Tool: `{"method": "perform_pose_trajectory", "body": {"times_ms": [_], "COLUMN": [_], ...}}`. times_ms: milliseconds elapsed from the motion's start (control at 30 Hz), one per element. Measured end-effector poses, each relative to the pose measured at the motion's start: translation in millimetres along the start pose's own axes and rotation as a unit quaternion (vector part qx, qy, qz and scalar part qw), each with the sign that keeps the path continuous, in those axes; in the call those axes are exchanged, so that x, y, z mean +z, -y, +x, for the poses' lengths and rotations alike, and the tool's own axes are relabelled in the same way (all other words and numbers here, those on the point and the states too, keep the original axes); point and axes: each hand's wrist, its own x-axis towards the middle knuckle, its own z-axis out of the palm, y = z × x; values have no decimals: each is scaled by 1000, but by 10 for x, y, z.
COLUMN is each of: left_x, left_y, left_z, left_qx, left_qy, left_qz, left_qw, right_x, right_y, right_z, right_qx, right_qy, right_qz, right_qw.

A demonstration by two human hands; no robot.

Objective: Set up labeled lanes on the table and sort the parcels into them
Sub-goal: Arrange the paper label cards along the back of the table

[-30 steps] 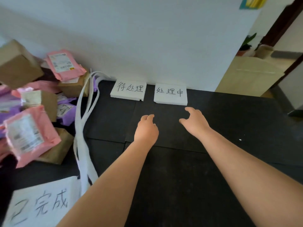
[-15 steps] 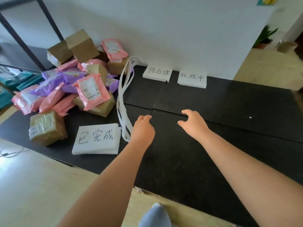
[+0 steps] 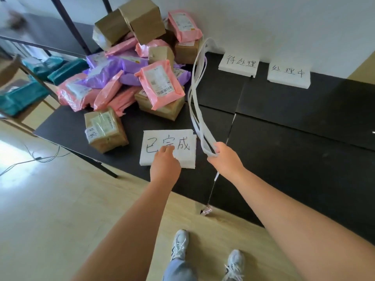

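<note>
Now: left hand (image 3: 165, 159), idle a moment ago, presses bent fingers on the third label (image 3: 182, 142) at the worktop (image 3: 284, 142) near edge; right hand (image 3: 224, 162) grips the white strips (image 3: 197, 98). Parcels (image 3: 132, 78) heaped at 11 o'clock, unsorted. Lane-marking likely starting.

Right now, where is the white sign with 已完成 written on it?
In the head view the 已完成 sign lies near the black table's front edge, under the left hand, between the taped brown box and the white strips.
</note>
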Motion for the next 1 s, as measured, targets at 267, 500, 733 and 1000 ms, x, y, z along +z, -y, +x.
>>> {"method": "perform_pose_trajectory", "body": {"times_ms": [267, 500, 733, 1000], "left_x": [-149, -202, -255, -412], "left_y": [736, 973, 957, 600], "left_z": [406, 640, 564, 464], "left_qx": [-8, -82, -71, 13], "left_qy": [47, 96, 51, -71], "left_qz": [21, -35, -50, -125], "left_qw": [999, 991, 995, 989], "right_x": [901, 1109, 1053, 773], "right_y": [423, 403, 476, 592], "right_z": [245, 282, 281, 210], "right_qx": [63, 93, 81, 59], "right_qy": [-24, -36, -30, -159], "right_qz": [14, 4, 19, 80], "right_qw": [998, 995, 996, 982]}}
